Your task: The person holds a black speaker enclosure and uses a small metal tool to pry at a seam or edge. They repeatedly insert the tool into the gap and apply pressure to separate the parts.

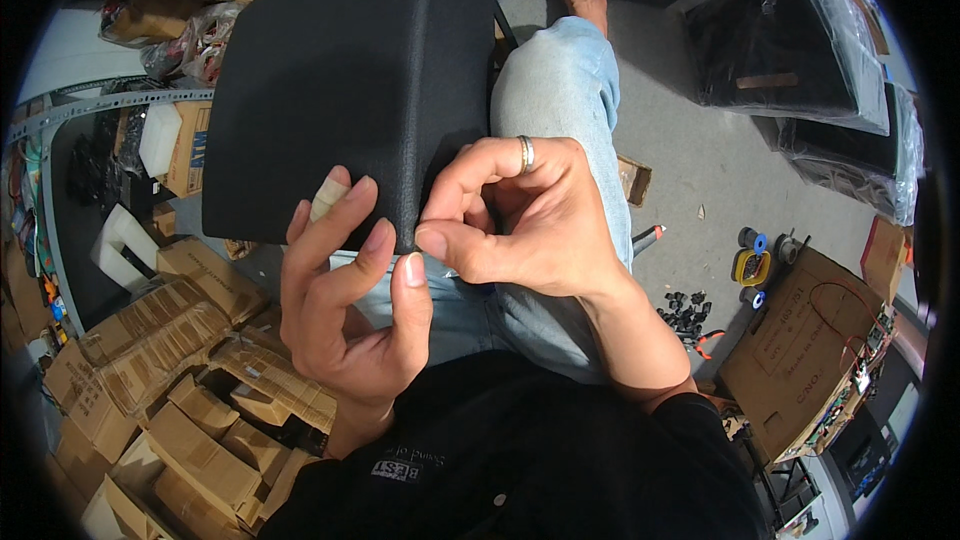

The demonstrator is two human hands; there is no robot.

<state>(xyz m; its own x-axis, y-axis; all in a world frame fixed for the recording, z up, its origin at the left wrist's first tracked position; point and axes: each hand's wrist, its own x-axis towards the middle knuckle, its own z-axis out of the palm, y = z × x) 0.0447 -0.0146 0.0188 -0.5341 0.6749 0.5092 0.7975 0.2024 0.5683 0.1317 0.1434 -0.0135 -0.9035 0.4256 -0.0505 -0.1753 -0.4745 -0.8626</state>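
A large black box with a grainy, leather-like covering (310,120) rests over my lap, one long edge running toward me. At its near corner both my hands meet. My left hand (355,315) grips this corner, with the index finger on the upper face and the thumb under the near edge; a beige bandage (328,198) wraps another finger. From the right, my right hand (540,215), with a ring on one finger, pinches thumb and index finger together against the same corner. Whatever lies between those two fingertips is hidden.
Cardboard boxes (205,440) pile up at the lower left beside a metal shelf (110,100). On the right floor lie small black parts (685,320), pliers (710,343), a yellow container (750,267) and spools (788,247). Plastic-wrapped black cabinets (790,50) stand at the upper right.
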